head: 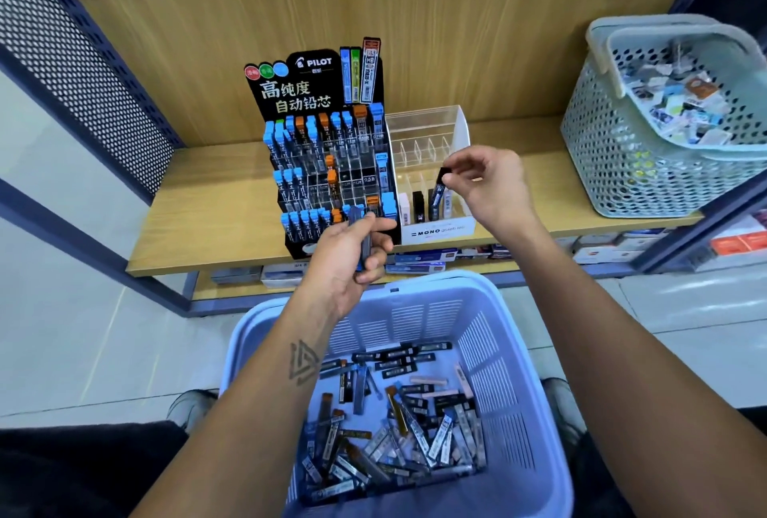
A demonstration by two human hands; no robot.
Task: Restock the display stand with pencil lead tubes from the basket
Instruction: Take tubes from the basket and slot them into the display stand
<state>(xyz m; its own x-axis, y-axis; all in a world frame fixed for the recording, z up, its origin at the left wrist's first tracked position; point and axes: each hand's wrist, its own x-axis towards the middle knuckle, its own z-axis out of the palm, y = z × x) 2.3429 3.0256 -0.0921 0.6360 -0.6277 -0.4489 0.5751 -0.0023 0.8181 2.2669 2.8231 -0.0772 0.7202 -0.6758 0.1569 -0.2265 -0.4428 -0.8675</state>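
Observation:
A black Pilot display stand (328, 169) with blue- and orange-capped lead tubes stands on the wooden shelf. To its right is a clear and white Mono stand (431, 202) holding a few tubes in its front row. My right hand (485, 181) pinches a dark lead tube (438, 189) by its top, its lower end over the Mono stand's front slots. My left hand (352, 248) grips a small bundle of grey lead tubes (364, 241) in front of the Pilot stand. Below, a blue basket (510, 376) holds several loose tubes.
A pale green perforated basket (614, 152) full of small packets sits on the shelf at the right. Boxes fill the lower shelf (415, 260). A perforated metal panel (83, 73) bounds the shelf's left side. My knees flank the blue basket.

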